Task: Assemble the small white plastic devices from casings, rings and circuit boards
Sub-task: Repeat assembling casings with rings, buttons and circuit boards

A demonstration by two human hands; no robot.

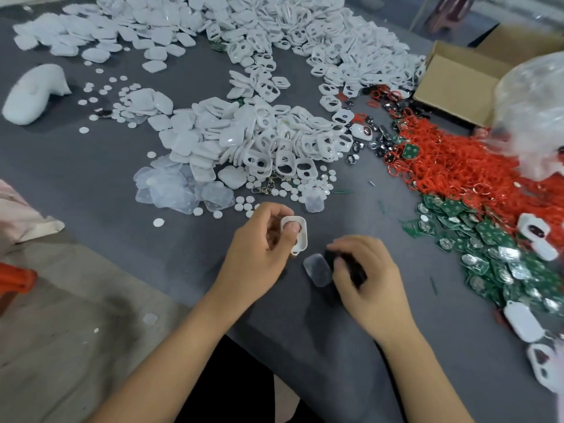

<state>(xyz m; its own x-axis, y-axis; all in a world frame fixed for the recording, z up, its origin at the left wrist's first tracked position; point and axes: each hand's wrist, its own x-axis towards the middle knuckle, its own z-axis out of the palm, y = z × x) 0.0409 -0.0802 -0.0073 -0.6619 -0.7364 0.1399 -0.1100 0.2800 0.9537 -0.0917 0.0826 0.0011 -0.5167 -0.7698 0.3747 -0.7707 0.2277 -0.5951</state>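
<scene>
At the near edge of a grey table [189,71], a person's left hand [259,251] holds a white casing [295,238] upright, fingers curled around its rim and the thumb pressed into its open frame. The right hand [363,279] rests knuckles-up just beside it, fingers curled down over a small dark part [351,267] that is too blurred to identify; a translucent cover [318,269] lies flat on the table at its fingertips. The casing is a rounded-rectangular shell with a smooth raised rim. Towards the middle of the table sits a heap of white casings [274,141], with translucent covers [180,190] and small white discs [287,190] on its near side. Red rings [457,160] and green circuit boards [488,248] spread along the right edge, near a cardboard box [457,83] at the far right corner.
</scene>
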